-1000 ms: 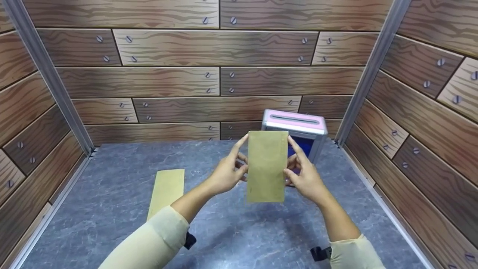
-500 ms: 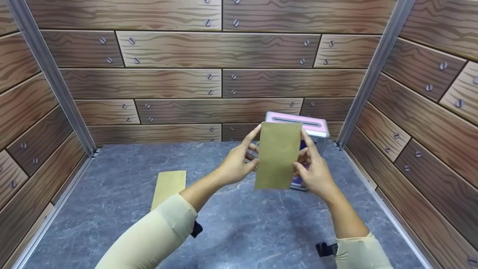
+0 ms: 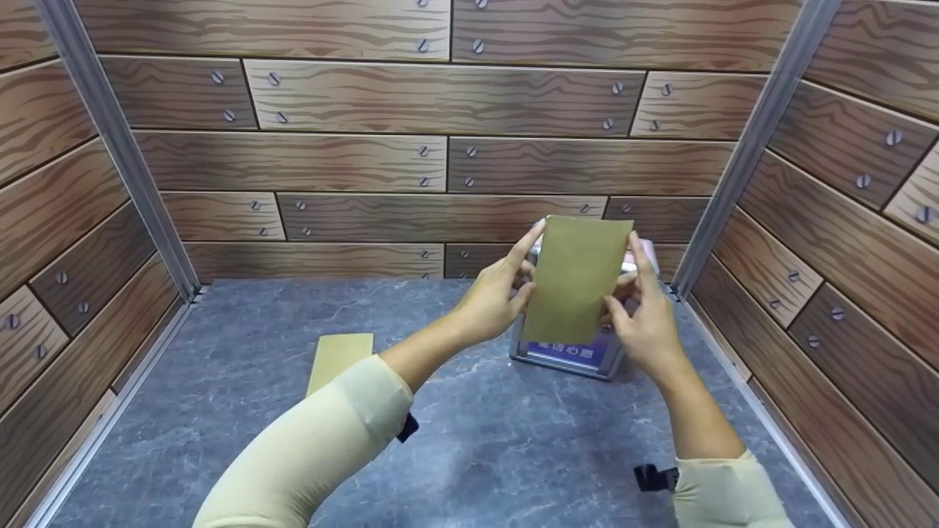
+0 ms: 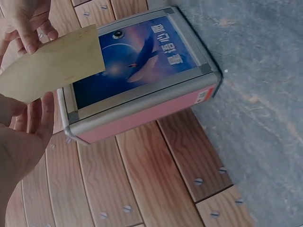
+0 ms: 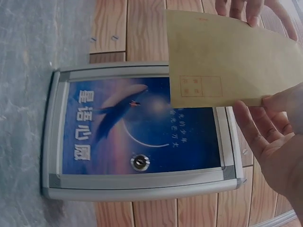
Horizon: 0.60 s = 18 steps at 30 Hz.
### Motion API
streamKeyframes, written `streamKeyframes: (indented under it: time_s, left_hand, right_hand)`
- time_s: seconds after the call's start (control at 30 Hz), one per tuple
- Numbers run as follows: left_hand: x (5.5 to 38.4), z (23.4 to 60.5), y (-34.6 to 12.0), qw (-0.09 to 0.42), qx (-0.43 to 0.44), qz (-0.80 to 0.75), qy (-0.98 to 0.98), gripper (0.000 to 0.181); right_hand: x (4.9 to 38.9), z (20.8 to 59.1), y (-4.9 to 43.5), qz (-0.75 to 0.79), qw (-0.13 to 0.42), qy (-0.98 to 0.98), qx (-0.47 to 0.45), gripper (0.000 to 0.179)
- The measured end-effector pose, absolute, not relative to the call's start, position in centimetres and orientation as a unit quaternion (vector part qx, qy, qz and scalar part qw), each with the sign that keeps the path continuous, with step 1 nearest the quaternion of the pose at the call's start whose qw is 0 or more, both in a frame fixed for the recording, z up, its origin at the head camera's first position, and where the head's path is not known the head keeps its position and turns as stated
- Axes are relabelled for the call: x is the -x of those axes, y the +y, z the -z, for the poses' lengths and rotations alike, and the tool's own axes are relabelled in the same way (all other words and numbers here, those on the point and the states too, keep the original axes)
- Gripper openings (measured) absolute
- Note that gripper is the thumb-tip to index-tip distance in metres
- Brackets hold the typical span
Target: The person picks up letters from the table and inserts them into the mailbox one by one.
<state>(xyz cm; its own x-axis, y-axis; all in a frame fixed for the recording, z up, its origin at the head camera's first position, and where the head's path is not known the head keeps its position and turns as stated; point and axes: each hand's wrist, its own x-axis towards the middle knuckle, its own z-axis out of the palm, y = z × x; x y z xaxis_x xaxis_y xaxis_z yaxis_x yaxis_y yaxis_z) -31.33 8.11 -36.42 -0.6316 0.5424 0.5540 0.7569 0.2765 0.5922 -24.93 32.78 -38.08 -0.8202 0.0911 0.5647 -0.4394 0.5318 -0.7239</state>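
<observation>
A brown paper envelope (image 3: 576, 282) is held upright by both hands, one at each long edge. My left hand (image 3: 493, 301) pinches its left edge between thumb and fingers, and my right hand (image 3: 647, 323) pinches the right edge. Behind the envelope stands a slotted box with a silver frame, pink sides and a blue front panel (image 5: 109, 127) bearing white characters and a round lock. In the head view the envelope hides most of that box (image 3: 568, 359), including its top slot. Red printed squares show on the envelope's far face in the right wrist view.
Another brown envelope (image 3: 341, 359) lies on the grey marbled table (image 3: 469, 455) to the left, partly covered by my left sleeve. Wood-patterned walls (image 3: 352, 161) with metal corner posts enclose the table at the back and both sides.
Both hands have carried the envelope up, forward and to the right, so it now overlaps the box's front and top. The other envelope stays on the table.
</observation>
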Motion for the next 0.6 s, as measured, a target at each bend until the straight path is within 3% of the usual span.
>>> streamKeyframes:
  time_s: [0.3,0.6]
  left_hand:
    - [32.4,33.9,9.4,0.157,0.418,0.430,-0.784,0.079]
    - [33.4,32.4,10.8,0.188,0.442,0.439,-0.759,0.069]
  right_hand:
    - [25.7,36.3,33.6,-0.406,0.398,-0.812,-0.130,0.092]
    - [26.5,34.7,34.4,-0.367,0.456,-0.798,-0.143,0.087]
